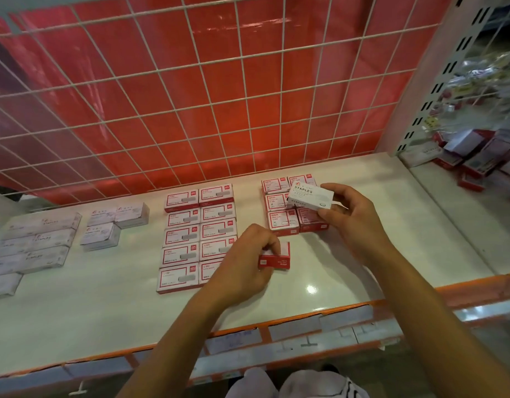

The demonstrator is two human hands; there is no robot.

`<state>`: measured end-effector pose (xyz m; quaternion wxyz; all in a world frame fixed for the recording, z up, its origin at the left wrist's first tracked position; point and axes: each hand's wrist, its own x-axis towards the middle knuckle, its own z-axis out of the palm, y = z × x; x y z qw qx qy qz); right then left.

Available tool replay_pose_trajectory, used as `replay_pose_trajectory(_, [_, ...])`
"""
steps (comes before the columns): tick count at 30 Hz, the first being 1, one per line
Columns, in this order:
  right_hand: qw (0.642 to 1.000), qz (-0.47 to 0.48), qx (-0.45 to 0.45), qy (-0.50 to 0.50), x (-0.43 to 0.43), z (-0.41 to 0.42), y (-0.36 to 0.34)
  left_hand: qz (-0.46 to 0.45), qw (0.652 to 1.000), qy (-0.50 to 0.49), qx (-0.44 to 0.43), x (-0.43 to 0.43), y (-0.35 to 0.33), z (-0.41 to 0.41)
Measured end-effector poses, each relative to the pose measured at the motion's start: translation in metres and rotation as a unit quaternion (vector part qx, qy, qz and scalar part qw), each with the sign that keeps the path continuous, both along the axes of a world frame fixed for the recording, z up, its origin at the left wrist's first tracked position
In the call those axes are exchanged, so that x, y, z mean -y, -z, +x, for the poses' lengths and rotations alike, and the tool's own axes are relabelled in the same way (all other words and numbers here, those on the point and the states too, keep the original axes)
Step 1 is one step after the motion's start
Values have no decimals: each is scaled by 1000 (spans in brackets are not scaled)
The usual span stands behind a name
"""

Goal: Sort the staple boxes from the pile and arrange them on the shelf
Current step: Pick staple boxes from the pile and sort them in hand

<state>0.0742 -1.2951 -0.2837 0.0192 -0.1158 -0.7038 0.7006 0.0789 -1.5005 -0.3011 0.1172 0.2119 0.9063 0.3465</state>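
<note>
My left hand (245,265) grips a small red staple box (278,258) just above the white shelf (104,305), right of a two-column block of red-and-white boxes (199,234). My right hand (351,214) holds a white box printed STAPLES (308,193) over a smaller block of red boxes (282,208). White staple boxes lie grouped at the left (38,242), with a few smaller white boxes (116,222) beside them. The unsorted pile (483,159) sits on the neighbouring shelf at the right.
A white wire grid (190,96) backed by red sheet closes the rear of the shelf. A perforated upright post (426,90) divides it from the right bay. An orange front rail (276,323) carries price labels. My knees show below.
</note>
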Motion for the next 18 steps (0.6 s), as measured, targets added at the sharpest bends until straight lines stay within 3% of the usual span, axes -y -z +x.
replay_pose_trajectory(10, [1000,2,11,-2,-3,-1,-1,-103,994,-35,-17,3,2,2])
replay_pose_trajectory(18, [1000,6,4,-7,-6,2,-1,-165,985,0,-45,-7,-6,4])
